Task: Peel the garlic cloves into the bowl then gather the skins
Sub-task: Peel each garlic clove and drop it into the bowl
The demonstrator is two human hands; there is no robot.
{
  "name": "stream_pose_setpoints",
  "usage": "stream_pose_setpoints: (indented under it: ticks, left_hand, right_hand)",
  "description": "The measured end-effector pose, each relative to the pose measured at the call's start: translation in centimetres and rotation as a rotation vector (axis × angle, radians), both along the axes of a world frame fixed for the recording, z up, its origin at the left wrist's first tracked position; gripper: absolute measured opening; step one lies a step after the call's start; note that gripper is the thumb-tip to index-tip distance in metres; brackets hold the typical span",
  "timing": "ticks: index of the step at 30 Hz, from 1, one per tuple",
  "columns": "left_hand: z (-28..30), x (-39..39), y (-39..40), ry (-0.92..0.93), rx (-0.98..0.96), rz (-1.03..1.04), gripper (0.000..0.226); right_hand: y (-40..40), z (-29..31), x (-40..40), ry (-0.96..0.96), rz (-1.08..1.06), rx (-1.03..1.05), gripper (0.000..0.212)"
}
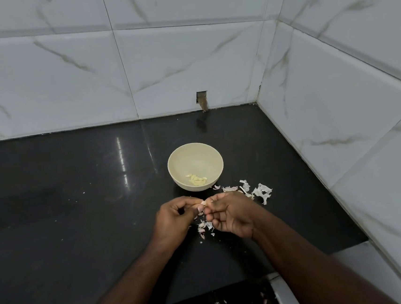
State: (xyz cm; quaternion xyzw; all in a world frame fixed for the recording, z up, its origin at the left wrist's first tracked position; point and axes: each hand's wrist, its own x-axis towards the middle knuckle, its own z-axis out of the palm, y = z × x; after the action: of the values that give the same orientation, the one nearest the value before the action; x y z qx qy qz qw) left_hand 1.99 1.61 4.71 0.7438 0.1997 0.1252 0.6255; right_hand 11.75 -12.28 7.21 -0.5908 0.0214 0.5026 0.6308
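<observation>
Fingers of my left hand [173, 215] and right hand [230, 214] pinch one garlic clove [203, 203] between them, above scattered skins [205, 226] on the dark surface [78, 212]. Just beyond sits the bowl [183, 158] holding peeled cloves [197, 179], with more skins [252, 191] to its right.

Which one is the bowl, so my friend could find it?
Find the shiny black stone counter below the white marble wall tiles. Near its middle, beyond both hands, sits a round cream bowl. Only it holds peeled yellowish garlic cloves; everything around is papery skin scraps.
</observation>
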Motion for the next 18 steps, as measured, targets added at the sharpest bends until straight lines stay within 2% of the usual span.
stream_pose_setpoints:
  ticks: [3,7,10,14,18]
  left_hand:
    - [0.2,0.1,-0.1,-0.009,-0.109,0.011,0.012]
    - [0.3,0.2,-0.2,-0.009,-0.138,-0.003,0.012]
    - [0.3,0.2,-0.1,-0.006,-0.154,0.006,0.01]
    - [0.8,0.3,-0.2,0.036,-0.198,0.023,0.008]
    - [1.0,0.4,-0.2,0.094,-0.301,0.03,0.008]
  right_hand:
    - [-0.1,0.0,0.0,0.035,-0.005,-0.009,0.017]
    - [-0.1,0.1,-0.3,0.025,-0.032,0.015,0.015]
    - [-0.1,0.0,-0.7,-0.147,-0.114,0.036,0.009]
    - [-0.2,-0.2,-1.0,-0.48,-0.111,-0.032,0.019]
    - [-0.2,-0.6,-1.1,-0.733,-0.117,-0.064,0.016]
